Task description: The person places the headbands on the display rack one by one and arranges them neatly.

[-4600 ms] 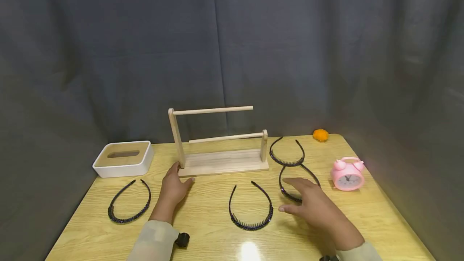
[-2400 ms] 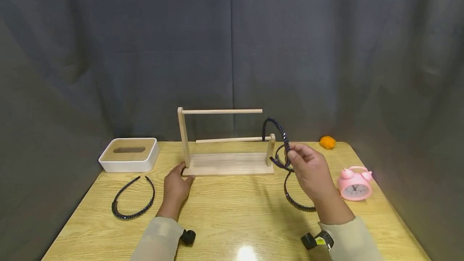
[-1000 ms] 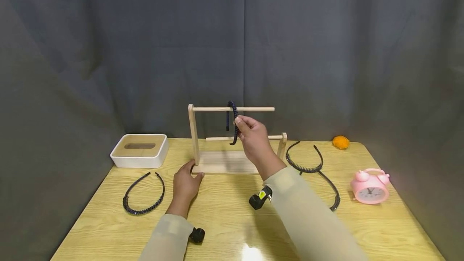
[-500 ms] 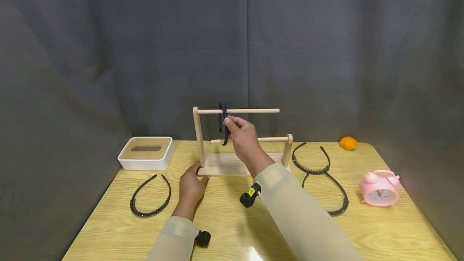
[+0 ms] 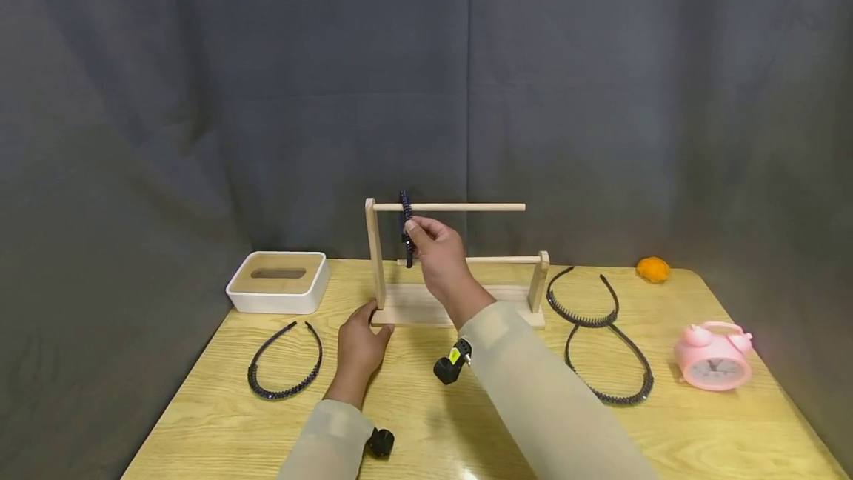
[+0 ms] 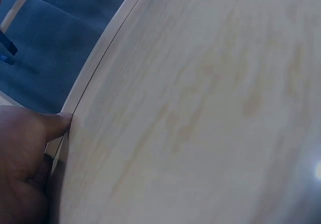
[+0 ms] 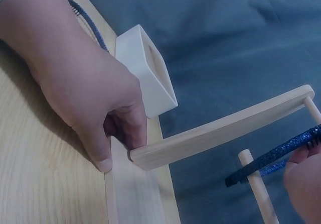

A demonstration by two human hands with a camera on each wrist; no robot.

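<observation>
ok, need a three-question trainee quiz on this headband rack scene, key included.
1. True or false: the right hand pinches a headband at the upper rod.

2. Multiple choice: what does the left hand grip?
A) the pink alarm clock
B) the rack's base
C) the tissue box

3. Count: how many headbands lie on the table?

Key:
1. True.
2. B.
3. Three: the left headband, plus the far right headband and the near right headband.

Tbl holds rack, 3 hairbands, box, clock, orange obj.
</observation>
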